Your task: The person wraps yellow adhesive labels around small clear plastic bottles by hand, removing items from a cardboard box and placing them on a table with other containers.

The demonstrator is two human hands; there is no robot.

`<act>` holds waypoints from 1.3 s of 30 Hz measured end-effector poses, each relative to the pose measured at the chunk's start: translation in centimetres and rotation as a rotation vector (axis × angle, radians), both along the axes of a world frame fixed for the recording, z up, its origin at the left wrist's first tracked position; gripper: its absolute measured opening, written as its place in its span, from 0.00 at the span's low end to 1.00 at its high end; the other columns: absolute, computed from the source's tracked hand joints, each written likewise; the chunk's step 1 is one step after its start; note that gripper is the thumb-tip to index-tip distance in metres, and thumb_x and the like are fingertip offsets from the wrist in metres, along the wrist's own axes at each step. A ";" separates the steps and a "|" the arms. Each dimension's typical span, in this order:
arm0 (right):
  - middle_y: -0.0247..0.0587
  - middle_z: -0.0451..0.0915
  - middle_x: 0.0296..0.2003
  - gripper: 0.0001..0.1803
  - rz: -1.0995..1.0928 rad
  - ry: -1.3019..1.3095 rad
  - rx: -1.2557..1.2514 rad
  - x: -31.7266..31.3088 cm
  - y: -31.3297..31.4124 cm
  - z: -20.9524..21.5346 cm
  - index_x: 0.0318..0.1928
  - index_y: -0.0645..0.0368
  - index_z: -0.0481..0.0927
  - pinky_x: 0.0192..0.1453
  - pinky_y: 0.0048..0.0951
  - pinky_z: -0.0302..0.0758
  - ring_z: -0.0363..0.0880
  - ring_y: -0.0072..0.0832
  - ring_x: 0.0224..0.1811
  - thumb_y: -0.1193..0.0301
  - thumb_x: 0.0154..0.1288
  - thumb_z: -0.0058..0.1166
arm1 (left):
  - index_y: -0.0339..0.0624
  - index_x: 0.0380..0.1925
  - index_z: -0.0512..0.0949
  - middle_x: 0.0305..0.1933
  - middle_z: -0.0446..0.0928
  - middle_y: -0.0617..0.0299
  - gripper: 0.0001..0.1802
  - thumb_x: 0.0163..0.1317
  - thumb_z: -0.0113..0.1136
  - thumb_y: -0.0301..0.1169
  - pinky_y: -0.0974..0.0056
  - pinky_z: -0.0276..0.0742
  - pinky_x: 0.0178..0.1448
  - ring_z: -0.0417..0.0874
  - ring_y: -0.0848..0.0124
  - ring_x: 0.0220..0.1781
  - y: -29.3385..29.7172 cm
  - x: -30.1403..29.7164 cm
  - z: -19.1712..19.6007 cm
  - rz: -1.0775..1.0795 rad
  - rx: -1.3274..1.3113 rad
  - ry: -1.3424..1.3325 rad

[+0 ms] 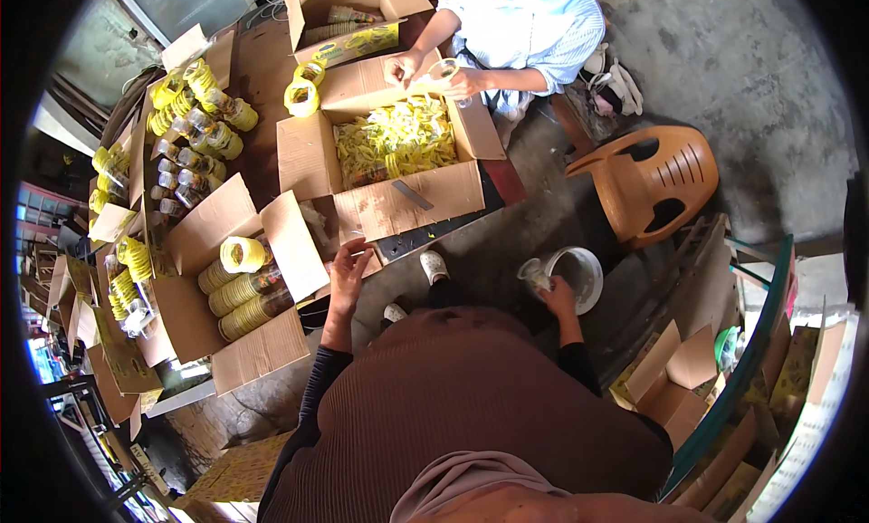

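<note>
My right hand (558, 296) is closed around a clear plastic cup (532, 272) at the rim of a white bucket (590, 268). My left hand (348, 275), its fingers apart and nothing in them, is held by the table's near edge, close to a carton flap. In front of it, an open cardboard box (409, 211) holds a heap of small yellow packets (398, 141). To its left stands another open carton (187, 317) with rows of stacked cups (237, 294) and a yellow ring-shaped piece (243, 254) on top.
Across the table a person in a light blue top (534, 25) holds a clear cup (444, 69). Stacks of yellow-rimmed cups (195, 161) line the table's left. An orange plastic chair (647, 183) lies on the right; cartons (674, 369) stand behind a green rail (756, 360).
</note>
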State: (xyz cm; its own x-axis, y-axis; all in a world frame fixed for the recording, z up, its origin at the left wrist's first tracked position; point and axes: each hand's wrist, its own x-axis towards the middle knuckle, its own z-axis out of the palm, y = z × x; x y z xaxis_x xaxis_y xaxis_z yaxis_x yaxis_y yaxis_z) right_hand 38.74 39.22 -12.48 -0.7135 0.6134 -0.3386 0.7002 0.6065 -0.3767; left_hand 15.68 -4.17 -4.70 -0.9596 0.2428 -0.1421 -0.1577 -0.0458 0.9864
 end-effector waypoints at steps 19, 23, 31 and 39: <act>0.45 0.78 0.43 0.26 0.592 0.560 -0.846 -20.8 -19.6 7.5 0.52 0.63 0.68 0.51 0.32 0.75 0.79 0.30 0.46 0.64 0.60 0.66 | 0.35 0.70 0.46 0.65 0.62 0.40 0.54 0.56 0.70 0.47 0.56 0.78 0.55 0.74 0.55 0.61 2.4 0.6 1.6 -0.092 0.109 -0.150; 0.48 0.77 0.40 0.22 0.752 0.517 -0.851 -23.0 -20.4 7.5 0.50 0.64 0.69 0.47 0.33 0.75 0.79 0.33 0.43 0.64 0.63 0.62 | 0.32 0.67 0.51 0.63 0.66 0.45 0.51 0.57 0.68 0.51 0.61 0.76 0.55 0.73 0.60 0.60 3.7 0.9 3.4 -0.107 0.150 -0.239; 0.42 0.75 0.34 0.10 1.014 0.513 -0.701 -26.8 -19.0 9.2 0.41 0.65 0.77 0.39 0.29 0.71 0.74 0.26 0.34 0.69 0.72 0.49 | 0.32 0.65 0.57 0.57 0.71 0.53 0.41 0.57 0.70 0.29 0.65 0.77 0.53 0.77 0.68 0.54 4.6 -1.4 1.3 0.032 0.229 -0.088; 0.49 0.77 0.37 0.10 1.050 0.502 -0.585 -30.4 -15.0 7.4 0.43 0.62 0.79 0.40 0.35 0.76 0.80 0.39 0.38 0.69 0.65 0.58 | 0.44 0.62 0.60 0.56 0.72 0.59 0.31 0.59 0.60 0.19 0.64 0.74 0.58 0.75 0.71 0.54 -2.6 -4.0 2.5 0.588 0.209 0.221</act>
State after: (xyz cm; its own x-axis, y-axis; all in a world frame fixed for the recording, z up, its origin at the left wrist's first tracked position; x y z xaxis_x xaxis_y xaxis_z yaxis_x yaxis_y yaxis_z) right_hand 8.36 24.19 -5.09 -0.8854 -0.4583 0.0776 -0.2989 0.4335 -0.8502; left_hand 11.70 -6.81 -2.16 -0.9419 -0.3294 0.0663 0.1567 -0.2562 0.9538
